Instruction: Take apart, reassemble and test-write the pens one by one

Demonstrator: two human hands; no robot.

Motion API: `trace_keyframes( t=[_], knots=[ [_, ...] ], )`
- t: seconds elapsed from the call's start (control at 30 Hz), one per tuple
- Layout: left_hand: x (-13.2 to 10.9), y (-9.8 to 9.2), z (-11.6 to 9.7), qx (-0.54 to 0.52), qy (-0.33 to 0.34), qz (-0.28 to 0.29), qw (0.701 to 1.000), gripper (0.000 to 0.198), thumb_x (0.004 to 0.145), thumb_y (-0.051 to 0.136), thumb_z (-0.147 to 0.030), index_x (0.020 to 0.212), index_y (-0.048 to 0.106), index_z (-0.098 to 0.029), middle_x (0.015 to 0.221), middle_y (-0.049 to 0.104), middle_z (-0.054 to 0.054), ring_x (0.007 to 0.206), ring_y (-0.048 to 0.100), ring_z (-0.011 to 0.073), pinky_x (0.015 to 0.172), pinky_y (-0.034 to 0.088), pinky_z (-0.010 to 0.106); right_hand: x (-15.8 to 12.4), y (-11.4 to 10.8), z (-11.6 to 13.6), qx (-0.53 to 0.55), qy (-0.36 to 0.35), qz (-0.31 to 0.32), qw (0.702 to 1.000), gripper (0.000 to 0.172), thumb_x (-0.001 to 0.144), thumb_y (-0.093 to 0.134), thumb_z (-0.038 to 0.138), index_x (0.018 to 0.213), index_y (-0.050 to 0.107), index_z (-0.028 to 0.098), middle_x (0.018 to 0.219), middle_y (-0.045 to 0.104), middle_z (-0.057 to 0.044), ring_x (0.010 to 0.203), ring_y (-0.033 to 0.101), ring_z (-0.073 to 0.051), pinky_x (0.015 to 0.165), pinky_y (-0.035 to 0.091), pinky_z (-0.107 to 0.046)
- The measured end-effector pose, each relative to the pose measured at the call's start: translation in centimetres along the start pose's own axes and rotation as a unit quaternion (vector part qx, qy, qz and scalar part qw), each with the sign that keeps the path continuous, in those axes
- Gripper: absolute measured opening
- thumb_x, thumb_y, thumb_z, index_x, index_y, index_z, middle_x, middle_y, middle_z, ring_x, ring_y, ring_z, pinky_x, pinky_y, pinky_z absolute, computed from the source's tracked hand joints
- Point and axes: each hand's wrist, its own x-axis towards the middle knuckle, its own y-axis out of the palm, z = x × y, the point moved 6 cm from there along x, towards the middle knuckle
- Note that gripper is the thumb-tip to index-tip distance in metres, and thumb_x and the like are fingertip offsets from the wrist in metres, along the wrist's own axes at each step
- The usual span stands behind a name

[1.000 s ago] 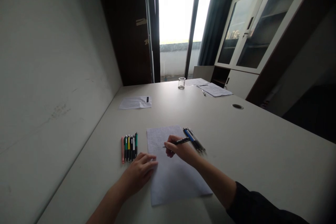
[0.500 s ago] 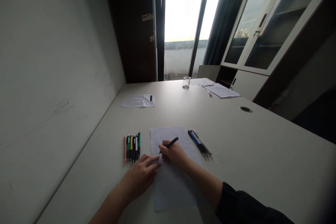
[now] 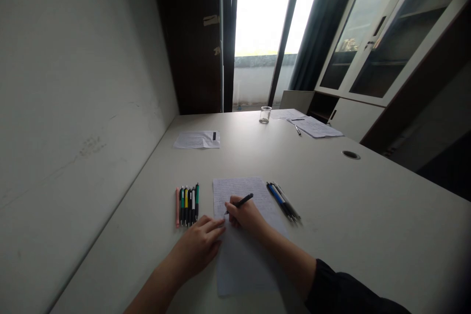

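A sheet of paper [image 3: 245,267] lies on the white table, its upper part covered in lines of handwriting. My right hand [image 3: 243,215] rests on the sheet and grips a dark pen [image 3: 244,200], tip down on the paper near its left edge. Against that same edge lies my left hand [image 3: 203,239], flat with the fingers stretched toward the pen tip. Just beyond it several pens [image 3: 189,204] in pink, green, yellow, black and white sit in a row. To the right of the sheet is another group of pens [image 3: 281,200], blue, black and grey.
A wrinkled printed sheet [image 3: 196,140] lies farther back on the left. Toward the far edge stand a glass [image 3: 265,115], a stack of papers [image 3: 315,127] and a single pen [image 3: 298,130]. A round cable hole [image 3: 351,155] is at right. A wall [image 3: 91,108] borders the left side.
The view has shifted slightly, moving the scene a little to the right. Both hands keep nearly the same place on the sheet, and the right hand still holds the pen.
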Motion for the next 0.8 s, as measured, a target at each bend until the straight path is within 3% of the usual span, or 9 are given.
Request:
trace_keyframes(
  t=[0.8],
  knots=[
    [0.0, 0.0, -0.08, 0.023, -0.015, 0.017, 0.999, 0.046, 0.087, 0.06, -0.009, 0.131, 0.057, -0.022, 0.137, 0.058, 0.004, 0.118, 0.051, 0.024, 0.104, 0.049, 0.043, -0.07, -0.03, 0.08, -0.005, 0.008, -0.001, 1.0, 0.025, 0.084, 0.053, 0.035, 0.063, 0.048, 0.021, 0.049, 0.057, 0.004, 0.039, 0.053, -0.011, 0.039, 0.039, -0.02]
  ],
)
